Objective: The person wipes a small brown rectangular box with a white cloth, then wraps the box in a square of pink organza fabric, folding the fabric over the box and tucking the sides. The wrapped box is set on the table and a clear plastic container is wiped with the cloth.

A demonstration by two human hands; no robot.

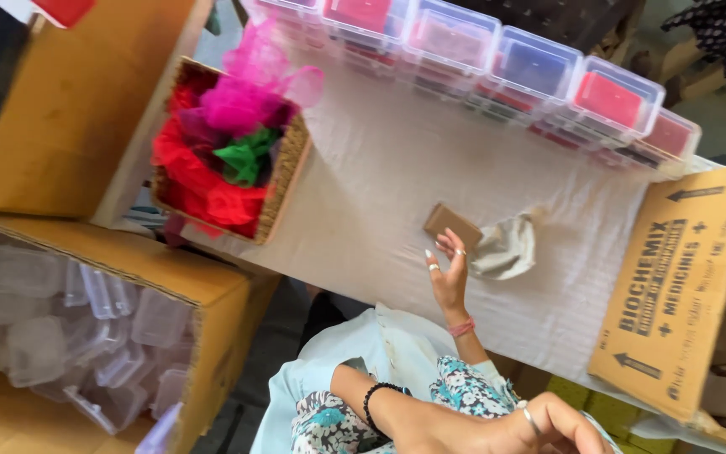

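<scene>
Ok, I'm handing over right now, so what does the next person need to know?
Right hand: open, fingertips at the edge of the brown bar; whether they touch is unclear.
Left hand: low near the lap, partly out of frame, grip unclear.
Things: the bar lies bare on the table, beside the crumpled beige cloth.
Done: a row of clear lidded boxes at the far edge already holds coloured bars.
Left: this bar is neither wrapped nor boxed.
</scene>
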